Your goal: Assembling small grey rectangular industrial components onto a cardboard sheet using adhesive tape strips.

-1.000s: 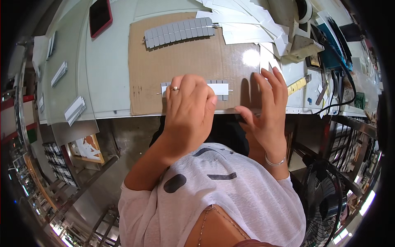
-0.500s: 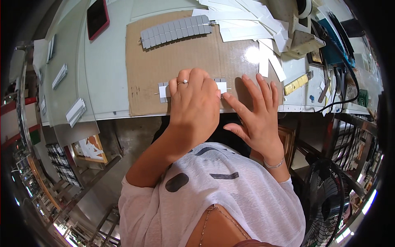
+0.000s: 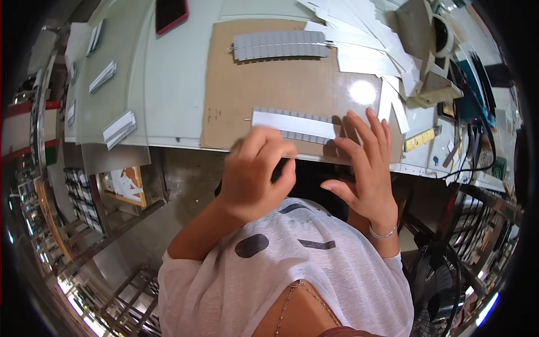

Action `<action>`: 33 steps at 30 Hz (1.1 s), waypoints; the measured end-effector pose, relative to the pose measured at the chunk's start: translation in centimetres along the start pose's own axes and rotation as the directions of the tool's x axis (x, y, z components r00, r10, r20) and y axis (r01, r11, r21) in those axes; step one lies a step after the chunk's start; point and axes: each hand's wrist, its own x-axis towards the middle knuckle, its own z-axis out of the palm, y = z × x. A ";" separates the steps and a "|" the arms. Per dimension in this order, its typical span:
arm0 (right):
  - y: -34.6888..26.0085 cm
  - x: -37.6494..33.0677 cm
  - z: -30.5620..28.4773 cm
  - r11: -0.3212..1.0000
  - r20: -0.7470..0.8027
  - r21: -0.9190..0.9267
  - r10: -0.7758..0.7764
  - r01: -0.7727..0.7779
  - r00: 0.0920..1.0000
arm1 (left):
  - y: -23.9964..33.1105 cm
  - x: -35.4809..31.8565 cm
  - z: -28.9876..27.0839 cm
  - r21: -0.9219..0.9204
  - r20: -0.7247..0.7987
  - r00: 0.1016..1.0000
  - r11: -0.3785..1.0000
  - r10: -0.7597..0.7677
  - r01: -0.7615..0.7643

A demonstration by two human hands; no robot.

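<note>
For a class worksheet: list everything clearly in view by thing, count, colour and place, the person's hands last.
Slatted strip with white band: one, grey and white, near side of cardboard
Other slatted strip: one, grey, far side of cardboard
Cardboard: one, brown, on table
Table: one, pale green, before the person
Paper strips: many, white, far right
Phone: one, dark with red edge, far left
Smaller slatted pieces: at least three, grey and white, left
Cutter: one, yellow, right of cardboard
Bulky device: one, beige-grey, far right
Fan: one, black, lower right
Shirt: one, whitish, on the person
Left hand: one, curled, near side of banded strip
Right hand: one, spread, by banded strip's right end
</note>
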 end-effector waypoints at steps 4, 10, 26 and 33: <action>-0.3 0.9 0.3 0.977 0.078 -0.202 -0.051 0.066 0.996 | -1.7 -4.2 -1.0 -0.351 0.338 0.802 0.725 -0.493 0.593; -1.8 2.2 0.9 0.971 0.194 -0.143 -0.161 0.190 0.968 | -2.6 -5.7 -0.4 -0.818 0.400 0.550 -0.015 -0.733 0.576; -2.8 4.7 2.6 0.988 0.036 -0.069 -0.137 0.139 0.990 | -18.9 -7.4 -25.0 -0.796 -0.100 0.529 0.387 -0.843 0.466; 0.4 8.3 0.7 0.978 -0.048 -0.165 -0.138 0.129 0.989 | -21.7 -10.0 -30.1 0.455 -0.753 0.574 0.374 -0.323 0.808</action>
